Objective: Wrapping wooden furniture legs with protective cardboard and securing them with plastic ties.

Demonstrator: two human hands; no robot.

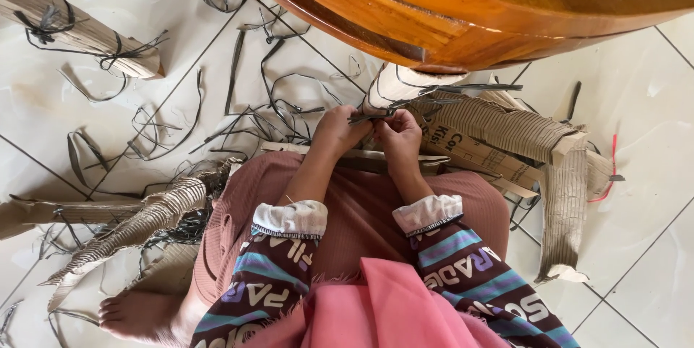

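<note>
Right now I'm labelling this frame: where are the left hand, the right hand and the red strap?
left hand [334,131], head view, back of hand
right hand [400,133], head view, knuckles
red strap [613,167], head view, upright stretch

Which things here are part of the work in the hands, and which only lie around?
In the work:
- left hand and right hand, pinching a dark strap
- wrapped cardboard piece that the strap runs around

Lying about:
- loose dark straps on the tiled floor
- cardboard bundle, upper left
- corrugated cardboard scraps
- red strip
- wooden furniture
</note>
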